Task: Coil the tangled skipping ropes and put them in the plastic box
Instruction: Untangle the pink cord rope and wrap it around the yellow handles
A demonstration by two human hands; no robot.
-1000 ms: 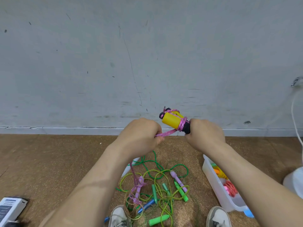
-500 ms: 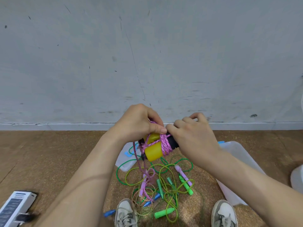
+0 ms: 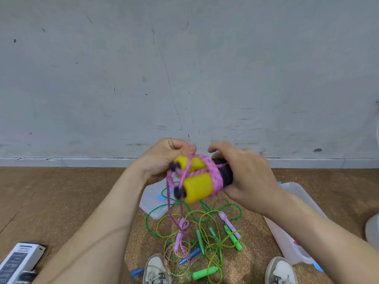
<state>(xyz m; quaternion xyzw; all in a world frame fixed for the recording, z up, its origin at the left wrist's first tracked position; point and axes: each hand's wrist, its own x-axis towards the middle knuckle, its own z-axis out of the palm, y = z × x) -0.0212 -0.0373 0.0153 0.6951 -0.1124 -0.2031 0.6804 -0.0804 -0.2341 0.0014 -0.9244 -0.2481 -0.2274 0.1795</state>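
Note:
I hold a pink skipping rope's two yellow-and-black handles (image 3: 198, 187) side by side in front of me, with several turns of pink cord (image 3: 215, 173) wound around them. My right hand (image 3: 246, 177) grips the black ends. My left hand (image 3: 164, 158) pinches the cord at the top of the bundle. A loose pink tail (image 3: 174, 214) hangs down to the floor. Below lies a tangle of green, yellow-green and lilac skipping ropes (image 3: 205, 230). The clear plastic box (image 3: 295, 232) stands on the floor at the right, partly hidden by my right forearm.
The box's clear lid (image 3: 153, 201) lies flat behind the rope pile. My two shoes (image 3: 156, 270) are at the bottom edge. A white-and-blue carton (image 3: 18, 261) sits at the lower left. A grey wall rises straight ahead; a white rounded object (image 3: 372, 230) is at the right edge.
The handle bundle went from raised by the wall down to chest height, then turned level. More pink cord is wound on it, and my left hand moved on top.

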